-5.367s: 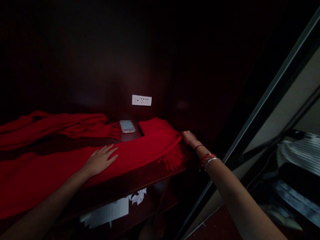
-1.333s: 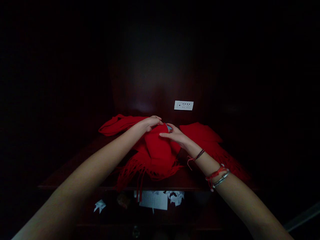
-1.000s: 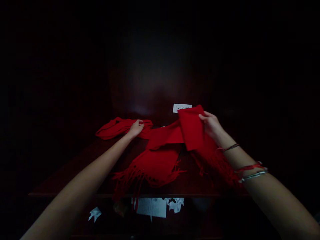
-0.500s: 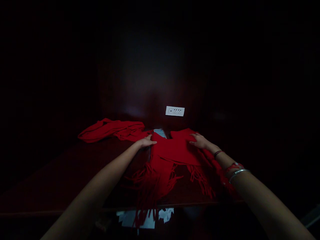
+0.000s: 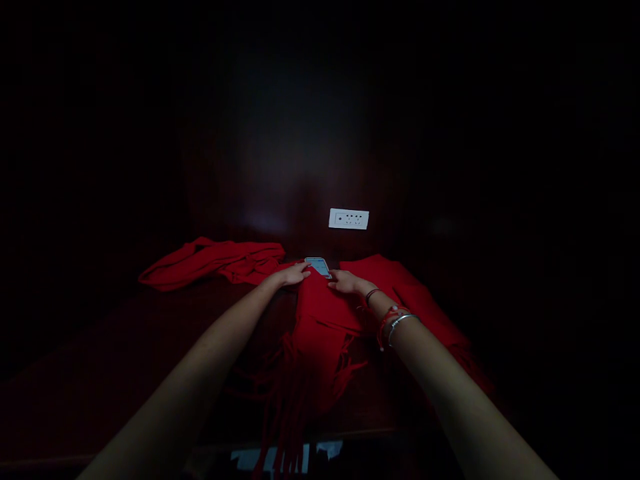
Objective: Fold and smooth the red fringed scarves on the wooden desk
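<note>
A red scarf (image 5: 325,310) with long fringes lies folded on the dark surface in front of me, its fringe hanging over the front edge. My left hand (image 5: 295,274) rests at the scarf's back left corner, fingers stretched out and touching the cloth. On its right side, my right hand (image 5: 346,281) has its thumb and fingers around the folded cloth; the fingertips' grip is only partly visible. Between the two hands, just behind the scarf, is a phone (image 5: 318,264) with a lit screen, its lower part covered by the cloth.
More red cloth (image 5: 215,263) lies bunched at the back left. Another folded red piece (image 5: 417,293) lies beyond my right wrist. A white socket panel (image 5: 349,219) is on the back wall. Below the front edge are pale papers (image 5: 270,460). The surroundings are very dark.
My right hand has moved left, closer to my left hand, and the scarf's right flap with its fringe has come in with it. More of the red piece on the right now shows.
</note>
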Motion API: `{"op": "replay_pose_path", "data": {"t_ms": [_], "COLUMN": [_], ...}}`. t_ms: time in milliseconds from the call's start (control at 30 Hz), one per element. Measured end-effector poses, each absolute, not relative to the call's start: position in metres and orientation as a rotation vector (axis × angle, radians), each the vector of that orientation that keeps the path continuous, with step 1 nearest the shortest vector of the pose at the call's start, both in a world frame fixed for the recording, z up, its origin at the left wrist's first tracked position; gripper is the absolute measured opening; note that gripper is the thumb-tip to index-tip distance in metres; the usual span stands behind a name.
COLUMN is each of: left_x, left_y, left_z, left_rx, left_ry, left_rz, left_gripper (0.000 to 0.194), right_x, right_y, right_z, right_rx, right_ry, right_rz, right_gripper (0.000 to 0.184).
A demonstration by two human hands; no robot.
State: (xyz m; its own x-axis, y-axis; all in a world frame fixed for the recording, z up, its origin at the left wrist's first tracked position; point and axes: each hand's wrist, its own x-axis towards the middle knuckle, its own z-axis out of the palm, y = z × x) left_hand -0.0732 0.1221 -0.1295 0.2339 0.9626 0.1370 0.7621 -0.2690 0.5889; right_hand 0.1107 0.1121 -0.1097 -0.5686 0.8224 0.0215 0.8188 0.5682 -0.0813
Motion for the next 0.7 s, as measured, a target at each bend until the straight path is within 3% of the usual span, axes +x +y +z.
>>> {"op": "replay_pose_path", "data": {"t_ms": [433, 700], "left_x": [-0.078, -0.082], "left_y": [0.114, 0.112], "left_z": [-0.126, -0.112], "left_rx": [2.278, 2.375], "left_ry": [1.643, 1.679], "left_rz": [0.396, 0.499], "left_gripper": [0.068, 0.033], "right_x": [0.092, 0.111], "right_y": [0.139, 0.12], "right_z": [-0.117, -0.075], "right_rx": [-1.551, -1.472], "right_ry": [-2.767, -2.78], "right_rz": [0.075, 0.103], "right_gripper": [0.029, 0.023]}}
